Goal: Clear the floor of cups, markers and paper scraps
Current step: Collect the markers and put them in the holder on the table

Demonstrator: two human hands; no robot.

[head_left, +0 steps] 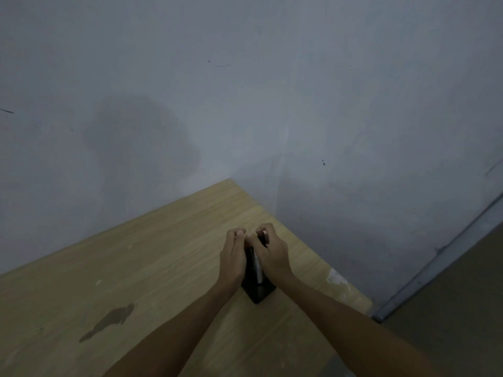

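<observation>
Markers: white stick-shaped markers (pixel 258 263) stand upright inside a dark square-sided holder, only a pale strip of them showing between the two hands
Holder: dark, tall, square-based pen holder (pixel 258 292) stands on the tabletop near the right edge of the table, its base visible below the wrists
Left hand: left hand (pixel 231 257) is against the left side of the holder, fingers curled in over its top; what the fingertips pinch is too small and blurred to tell
Right hand: right hand (pixel 269 251) is on the right side of the holder, fingers curled down over the upper ends of the markers, seemingly gripping them
Hands together: fingertips of both hands nearly meet above the holder's mouth
Table: light wooden table with a straight grain (pixel 136 281) is set into the corner of the room, with a dark irregular stain (pixel 109 322) towards the near left and a whitish scuffed patch (pixel 336 278) at the right edge
Walls: pale grey painted walls (pixel 245 91) meet in a corner behind the table, with a few small dark marks
Floor: a dull grey-brown floor (pixel 449 308) shows at the lower right, bounded by a grey skirting strip (pixel 435 262)
</observation>
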